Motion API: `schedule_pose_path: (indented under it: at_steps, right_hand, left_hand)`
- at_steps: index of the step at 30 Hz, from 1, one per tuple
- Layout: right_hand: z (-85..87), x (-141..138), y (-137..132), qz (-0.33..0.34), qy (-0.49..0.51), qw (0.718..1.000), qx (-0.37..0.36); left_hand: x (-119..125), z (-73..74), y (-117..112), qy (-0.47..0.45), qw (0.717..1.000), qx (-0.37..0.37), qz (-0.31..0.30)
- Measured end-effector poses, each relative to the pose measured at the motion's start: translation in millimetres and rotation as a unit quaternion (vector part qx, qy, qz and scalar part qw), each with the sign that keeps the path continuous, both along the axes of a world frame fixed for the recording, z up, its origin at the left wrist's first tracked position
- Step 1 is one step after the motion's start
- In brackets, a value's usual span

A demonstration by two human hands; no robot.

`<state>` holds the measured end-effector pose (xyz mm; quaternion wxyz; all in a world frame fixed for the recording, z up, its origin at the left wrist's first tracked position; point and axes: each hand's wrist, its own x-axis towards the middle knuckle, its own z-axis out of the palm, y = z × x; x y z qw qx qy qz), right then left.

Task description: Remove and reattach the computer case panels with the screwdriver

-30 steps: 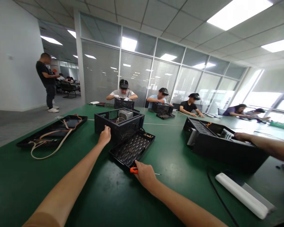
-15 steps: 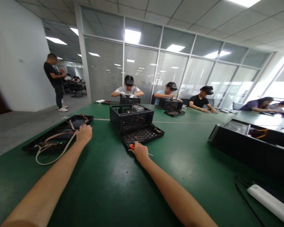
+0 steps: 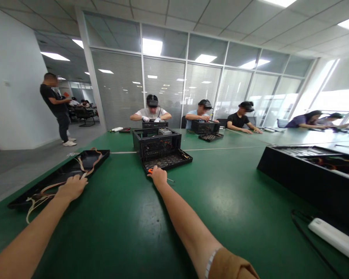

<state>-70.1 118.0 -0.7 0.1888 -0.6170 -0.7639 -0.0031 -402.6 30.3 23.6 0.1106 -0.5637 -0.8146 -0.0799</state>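
My left hand [image 3: 73, 186] is closed on a flat ribbon cable, whose pale end [image 3: 83, 175] sticks out past the fingers. It is over the near edge of a long black plastic cover [image 3: 65, 170], in which more brownish and cream cables [image 3: 88, 169] lie. My right hand [image 3: 159, 177] grips a screwdriver [image 3: 150, 170] with an orange handle; its thin shaft points right, past the hand. That hand is at the near corner of the folded-down perforated panel [image 3: 171, 159] of a black computer case [image 3: 157, 145]. The panel's near corner is partly hidden.
Another black computer case [image 3: 311, 176] stands at the right, with a white power strip [image 3: 334, 238] and black cord nearer me. Across the green table [image 3: 221, 174], several people sit, two working on cases [image 3: 205, 127]. A person [image 3: 56, 104] stands at the left.
My left hand has moved left and nearer to me with the ribbon cable, lower by the black cover. The right hand stays by the panel corner with the screwdriver. The view has shifted slightly.
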Motion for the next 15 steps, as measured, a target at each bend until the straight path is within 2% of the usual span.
schedule_pose_path:
  at_steps: [3, 8, 11, 15]
  right_hand:
    - [-0.3, -8, 13, -0.005, 0.013, 1.0, 0.007]
    - [1.2, -13, 24, -0.005, -0.006, 1.0, 0.001]
    - [3.8, -12, 23, 0.003, -0.018, 1.0, -0.003]
    - [10.0, -4, 10, 0.021, -0.027, 0.999, -0.006]
  left_hand:
    - [-11, -12.3, -1, 0.089, 0.992, -0.081, -0.046]
    - [-6, -29.8, -10, 0.161, 0.979, -0.098, -0.076]
    - [17, -28.4, -24, 0.153, 0.98, -0.093, -0.091]
    - [66, -16.5, -57, 0.121, 0.982, -0.071, -0.124]
